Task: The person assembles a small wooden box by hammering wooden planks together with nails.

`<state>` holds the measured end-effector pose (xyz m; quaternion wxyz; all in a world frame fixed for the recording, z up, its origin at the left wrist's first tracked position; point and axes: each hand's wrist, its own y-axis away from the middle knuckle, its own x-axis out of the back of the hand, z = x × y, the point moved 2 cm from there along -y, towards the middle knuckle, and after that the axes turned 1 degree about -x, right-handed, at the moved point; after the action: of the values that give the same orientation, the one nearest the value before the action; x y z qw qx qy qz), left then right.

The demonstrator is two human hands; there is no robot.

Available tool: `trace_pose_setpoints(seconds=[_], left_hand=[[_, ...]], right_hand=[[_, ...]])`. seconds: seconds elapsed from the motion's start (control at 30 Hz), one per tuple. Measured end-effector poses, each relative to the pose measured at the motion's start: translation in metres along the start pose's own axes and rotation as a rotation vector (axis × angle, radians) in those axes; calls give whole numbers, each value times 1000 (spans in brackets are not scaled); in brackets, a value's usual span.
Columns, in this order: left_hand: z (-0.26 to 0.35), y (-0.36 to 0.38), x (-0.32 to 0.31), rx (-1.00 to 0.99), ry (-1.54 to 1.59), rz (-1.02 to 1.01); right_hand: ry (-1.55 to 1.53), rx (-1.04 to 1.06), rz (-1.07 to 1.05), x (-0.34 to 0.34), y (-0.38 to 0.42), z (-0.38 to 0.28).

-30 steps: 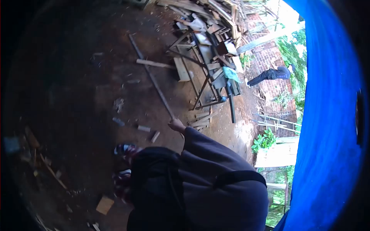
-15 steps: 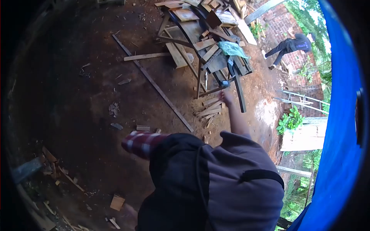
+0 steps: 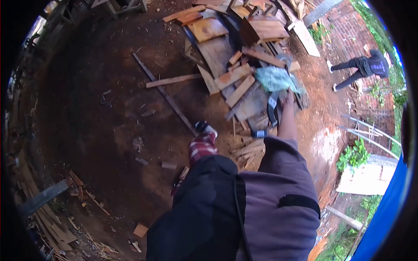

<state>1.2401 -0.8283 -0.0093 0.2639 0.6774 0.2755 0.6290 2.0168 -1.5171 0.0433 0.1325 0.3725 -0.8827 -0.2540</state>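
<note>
What looks like my right hand (image 3: 287,98) reaches forward from a grey-purple sleeve. It overlaps the lower edge of a green plastic bag (image 3: 278,80) on a low wooden workbench (image 3: 217,52). The fingers are small and blurred, so their grip, and whether they touch the bag, cannot be made out. Just left of the hand lies a black curved tool (image 3: 273,106) with a white label. A black box-shaped part (image 3: 259,134) with a blue-white face sits near its lower end. Wood offcuts (image 3: 240,91) cover the bench beside them. My left hand is outside the view.
A long thin bar (image 3: 163,93) and a crossing wood strip (image 3: 174,81) lie on the dirt floor near my shoe (image 3: 204,127). More sticks (image 3: 249,150) lie below the bench. Another person (image 3: 365,67) stands by brick paving; a metal ladder-like frame (image 3: 370,132) is nearby.
My body and the view have come closer to the bench. My hand has moved from beside the bench's lower end up to the green bag. My foot has stepped forward.
</note>
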Motion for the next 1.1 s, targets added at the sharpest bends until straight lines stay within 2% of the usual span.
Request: trace_pose_setpoints(seconds=[0.1,0.2,0.3,0.43,0.47,0.5,0.57,0.67,0.77,0.87,0.97,1.03,1.07,1.1], left_hand=[[49,21,-15,50,1,3],[92,28,-21,46,16,47],[124,19,-20,-48,65,153],[155,5,-32,-132,44,172],[161,2,-32,-104,17,159],[168,2,-32,-76,-11,145],[186,16,-35,32,-69,138],[182,13,-48,-15,-88,57],[174,6,-58,-76,-23,-10],[174,-2,-62,-123,-3,-88],[174,-30,-71,-56,-40,-140],[212,-15,-52,-134,-49,-211],[248,0,-49,-292,215,-131],[332,77,-8,-445,380,-212]], right_hand=[[-9,3,203,-10,-57,-18],[-396,43,127,-31,-105,-16],[-459,-19,404,-32,-139,-10],[-406,41,390,-24,-155,-21],[-460,11,294,-23,-151,-27],[-586,97,-64,-18,-146,-35],[-557,192,-180,-27,-97,-65],[-593,173,-397,-36,-60,-90],[-478,145,-367,-68,12,-126],[-379,169,-447,-81,25,-147],[-277,191,-542,-101,65,-180],[-214,164,-635,-116,105,-206],[-164,138,-679,-124,126,-217],[-107,98,-705,-134,161,-229]])
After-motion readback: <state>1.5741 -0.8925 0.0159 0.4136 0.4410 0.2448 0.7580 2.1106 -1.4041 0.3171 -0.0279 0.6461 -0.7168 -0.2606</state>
